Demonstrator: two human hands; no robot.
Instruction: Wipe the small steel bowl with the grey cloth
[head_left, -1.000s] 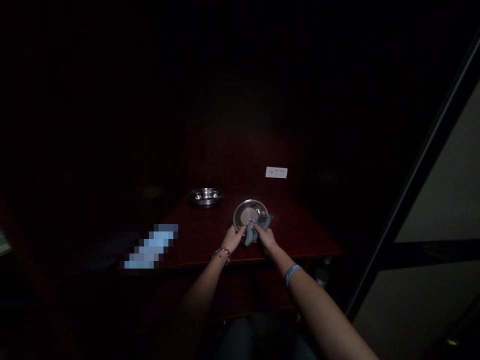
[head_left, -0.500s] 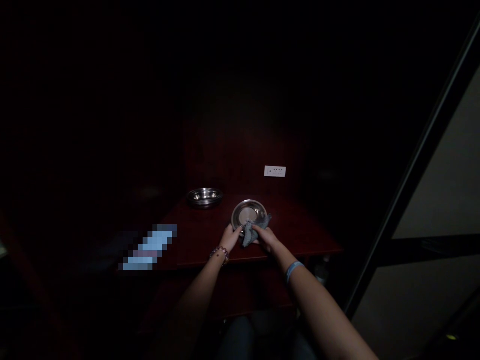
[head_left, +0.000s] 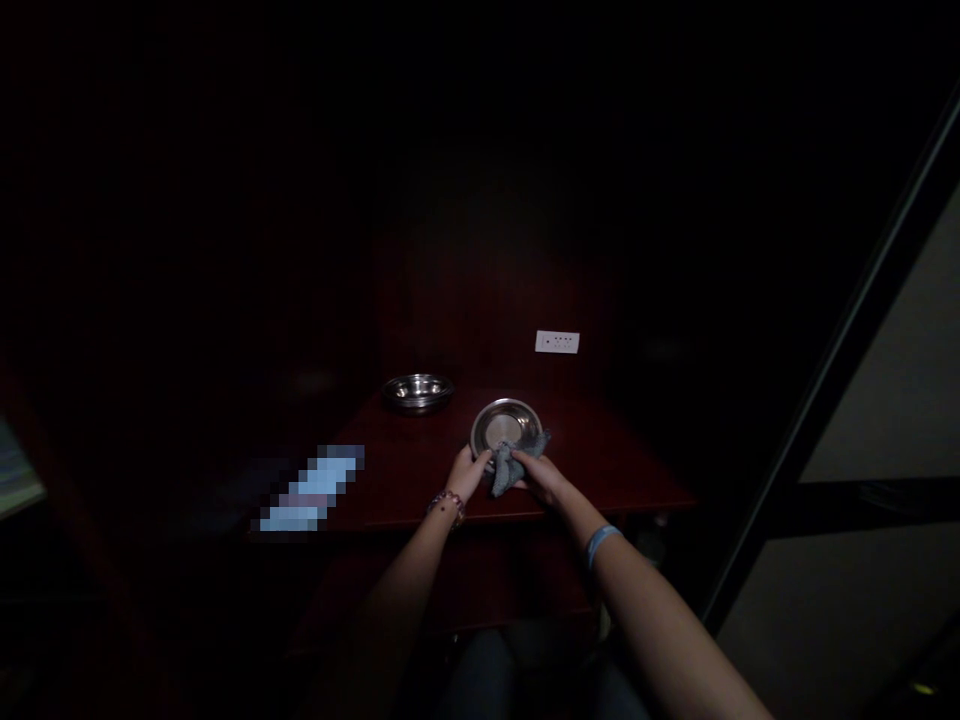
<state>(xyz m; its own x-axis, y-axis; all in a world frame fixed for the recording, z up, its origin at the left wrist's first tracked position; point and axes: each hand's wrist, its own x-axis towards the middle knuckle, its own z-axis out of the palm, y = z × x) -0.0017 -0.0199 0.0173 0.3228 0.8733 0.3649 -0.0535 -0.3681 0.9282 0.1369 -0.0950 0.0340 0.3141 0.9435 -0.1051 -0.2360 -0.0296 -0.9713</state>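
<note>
Head view shows the left hand (head_left: 466, 474) pinching the near left rim of a shallow, round, silver metal bowl (head_left: 502, 430), while the right hand (head_left: 541, 478) grips a crumpled grey cloth (head_left: 510, 470) against its near right side. Tilted toward the person, the bowl is over the near part of a dark red wooden tabletop (head_left: 600, 465). Wiping appears to be the step in hand, and the next move seemingly calls for a firm left hold while the cloth follows the rim.
</note>
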